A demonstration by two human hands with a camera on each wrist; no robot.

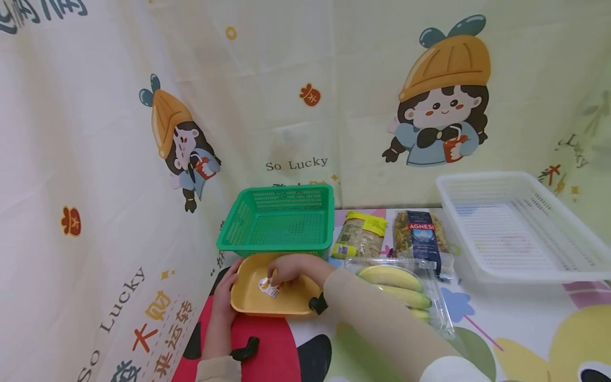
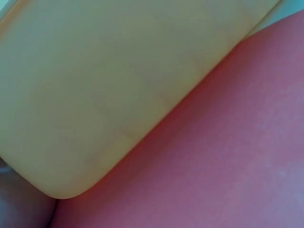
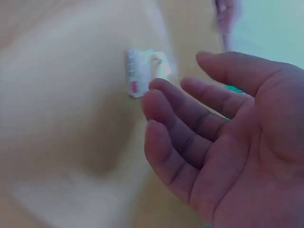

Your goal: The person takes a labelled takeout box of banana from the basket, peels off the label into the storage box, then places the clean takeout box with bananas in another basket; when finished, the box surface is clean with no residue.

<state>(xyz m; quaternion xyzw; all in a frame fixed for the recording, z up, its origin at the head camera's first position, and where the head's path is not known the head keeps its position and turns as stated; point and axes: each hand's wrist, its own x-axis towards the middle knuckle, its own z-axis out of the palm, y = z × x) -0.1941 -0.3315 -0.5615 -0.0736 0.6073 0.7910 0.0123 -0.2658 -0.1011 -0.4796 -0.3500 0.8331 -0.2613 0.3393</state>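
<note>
A yellow plastic basin (image 1: pixel 253 306) stands on the table in front of the green basket. My left hand (image 1: pixel 224 291) grips its left side, with the fingers at the rim; in the left wrist view the basin's outer wall (image 2: pixel 109 99) fills much of the picture. My right hand (image 1: pixel 293 268) reaches into the basin, its fingers loosely bent and the thumb apart from them. Nothing lies between them in the right wrist view. Just beyond the fingertips, a small white label (image 3: pixel 142 71) with a banana picture is on the basin's inside.
Behind the basin is a green basket (image 1: pixel 277 249). To the right lie a yellow-topped bag of grain (image 1: pixel 360 239), an Agnesi pasta bag (image 1: pixel 422 239) and a clear pack of bananas (image 1: pixel 396 289), partly behind my right forearm. A white basket (image 1: pixel 506 276) stands at the far right. Printed cloth hangs behind.
</note>
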